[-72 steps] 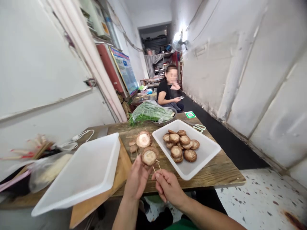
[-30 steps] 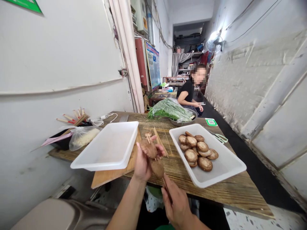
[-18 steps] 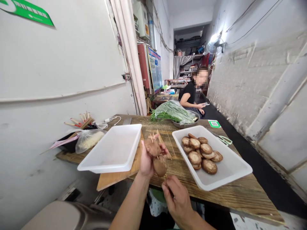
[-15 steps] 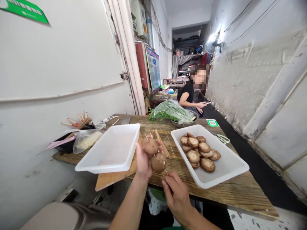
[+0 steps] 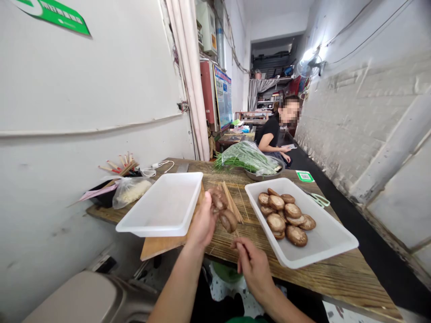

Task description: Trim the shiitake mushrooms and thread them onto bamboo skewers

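Observation:
Two brown mushroom caps (image 5: 228, 220) are threaded on thin wooden skewers in front of me. My left hand (image 5: 203, 222) is closed around the upper cap, partly hiding it. My right hand (image 5: 249, 259) pinches the lower ends of the skewers (image 5: 237, 233), just below the lower cap. Behind the caps, a bundle of loose bamboo skewers (image 5: 232, 202) lies on the wooden table. To the right, a white tray (image 5: 323, 246) holds a pile of mushrooms (image 5: 276, 223), several with pale undersides up. Left of my left hand stands a second white tray (image 5: 158, 202) with nothing in it.
The left tray rests partly on a wooden board (image 5: 161, 248). Bagged green chives (image 5: 247, 157) sit in a bowl at the back. Green-handled scissors (image 5: 319, 200) lie behind the right tray. A black container (image 5: 101, 197) is at far left. A seated person (image 5: 269, 137) is beyond the table.
The skewered mushrooms have turned, so the caps now face sideways and show their edges. Both hands keep their hold. The view has swung slightly left.

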Available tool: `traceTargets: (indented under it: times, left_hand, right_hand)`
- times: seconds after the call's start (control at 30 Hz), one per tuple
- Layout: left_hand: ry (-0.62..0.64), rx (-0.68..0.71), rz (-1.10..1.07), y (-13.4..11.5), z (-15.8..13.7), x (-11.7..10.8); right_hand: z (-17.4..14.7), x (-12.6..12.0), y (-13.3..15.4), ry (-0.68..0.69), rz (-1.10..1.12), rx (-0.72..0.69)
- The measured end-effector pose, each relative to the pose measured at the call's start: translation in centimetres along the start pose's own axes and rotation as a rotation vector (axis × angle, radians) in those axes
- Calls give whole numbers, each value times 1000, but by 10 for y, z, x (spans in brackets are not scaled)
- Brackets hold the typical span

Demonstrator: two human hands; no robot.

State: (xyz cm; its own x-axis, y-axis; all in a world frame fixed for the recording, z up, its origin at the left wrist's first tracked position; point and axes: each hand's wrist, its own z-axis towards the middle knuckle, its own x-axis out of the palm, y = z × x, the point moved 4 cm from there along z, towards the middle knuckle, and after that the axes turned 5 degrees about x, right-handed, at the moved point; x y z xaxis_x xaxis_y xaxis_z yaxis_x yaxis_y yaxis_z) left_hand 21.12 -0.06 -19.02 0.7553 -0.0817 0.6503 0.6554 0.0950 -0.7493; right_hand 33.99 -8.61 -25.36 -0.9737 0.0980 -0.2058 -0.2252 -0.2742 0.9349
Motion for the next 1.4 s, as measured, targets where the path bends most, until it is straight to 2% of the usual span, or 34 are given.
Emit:
traceTargets:
  times: [0.07, 0.13, 0.2, 0.23, 0.3, 0.37, 0.43, 0.53, 0.63, 0.7, 0.8, 0.87, 0.93, 1.03, 1.1, 1.2, 1.3, 1.4]
  left_hand:
    - [8, 17, 55, -12, 0, -5]
    - [-78, 107, 110, -20, -1, -12]
    - [-170, 137, 146, -16, -4, -17]
    - [-202, 99, 147, -9, -5, -18]
    - [-190, -64, 106, 12, -8, -18]
    - [-107, -228, 33, 33, -11, -14]
    - [-9, -295, -25, 47, -14, -8]
    - [35, -227, -12, 56, -18, -1]
    - [1, -171, 60, 51, -20, 6]
    - [-9, -165, 85, 34, -16, 10]
    - [33, -131, 100, -14, 2, 8]
    - [57, -122, 189, -53, 21, -5]
    - [-5, -132, 301, -88, 45, -30]
    - [-132, -319, 395, -114, 79, -80]
    - [-213, -470, 421, -114, 99, -112]
    - [-354, -591, 450, -98, 125, -150]
    - [-433, -655, 450, -73, 147, -169]
    - [-417, -676, 453, -50, 162, -174]
  right_hand:
    - [10, 0, 0, 71, 338, 190]
    - [19, 2, 3, 119, 628, 306]
    - [28, 3, 4, 123, 821, 380]
    - [32, 4, 4, 124, 893, 415]
    - [37, 6, 1, 119, 1000, 478]
    - [39, 9, -2, 116, 1064, 511]
    - [38, 13, -6, 119, 1079, 520]
    - [34, 19, -10, 105, 1021, 516]
    - [28, 22, -5, 104, 946, 470]
    - [22, 22, 6, 154, 858, 414]
    - [9, 13, 25, 216, 627, 296]
    - [-1, 1, 33, 246, 468, 233]
    - [-9, -15, 35, 265, 337, 202]
    - [-14, -46, 32, 215, 154, 189]
    - [-15, -66, 28, 176, 56, 213]
    - [-14, -93, 24, 102, -72, 212]
    - [-7, -121, 18, 1, -247, 170]
    - [7, -158, 8, -155, -421, 132]
